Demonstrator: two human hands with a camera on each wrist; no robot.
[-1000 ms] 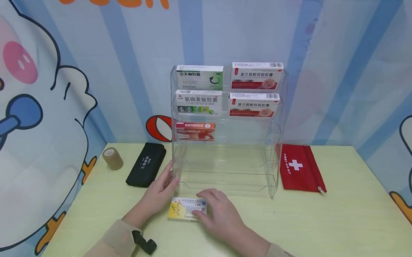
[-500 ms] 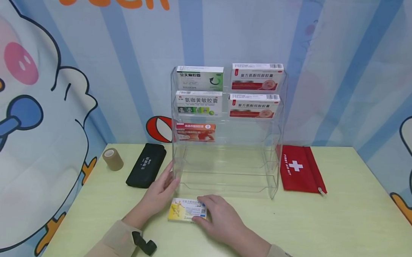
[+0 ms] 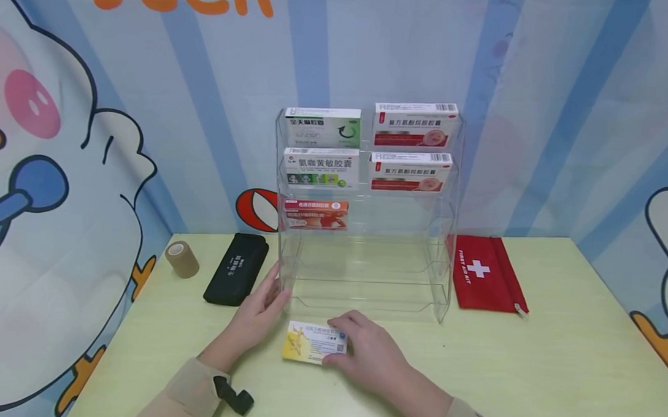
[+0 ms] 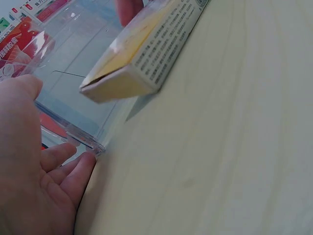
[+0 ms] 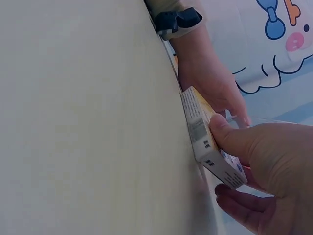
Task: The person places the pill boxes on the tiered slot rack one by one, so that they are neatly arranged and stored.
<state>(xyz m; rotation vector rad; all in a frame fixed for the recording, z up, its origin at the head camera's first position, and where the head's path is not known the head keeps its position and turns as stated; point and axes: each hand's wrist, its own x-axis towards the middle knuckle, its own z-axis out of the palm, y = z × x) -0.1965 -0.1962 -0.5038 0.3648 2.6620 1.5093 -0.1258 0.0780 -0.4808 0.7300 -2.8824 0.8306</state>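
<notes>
My right hand (image 3: pixel 370 354) pinches a yellow-and-white medicine box (image 3: pixel 309 342) between thumb and fingers, just in front of a clear acrylic display rack (image 3: pixel 364 289). In the left wrist view the near end of the medicine box (image 4: pixel 122 81) is tilted up off the table. My left hand (image 3: pixel 258 313) holds the rack's lower left side, thumb on one side of the panel and fingers on the other, as the left wrist view shows. Upper tiers carry a green-and-white box (image 3: pixel 322 128), a white box with a green band (image 3: pixel 321 168), two red-and-white boxes (image 3: pixel 416 125) and a small red box (image 3: pixel 316 215).
Left of the rack lie a black pouch (image 3: pixel 236 269) and a roll of tan tape (image 3: pixel 182 259). A red first aid pouch (image 3: pixel 489 275) sits against the right side. Behind the pale wooden table (image 3: pixel 527 375) hangs a blue cartoon backdrop (image 3: pixel 216 106).
My right hand has closed its fingers on the medicine box and moved it slightly right, tilting it. The left hand has stayed at the rack's side.
</notes>
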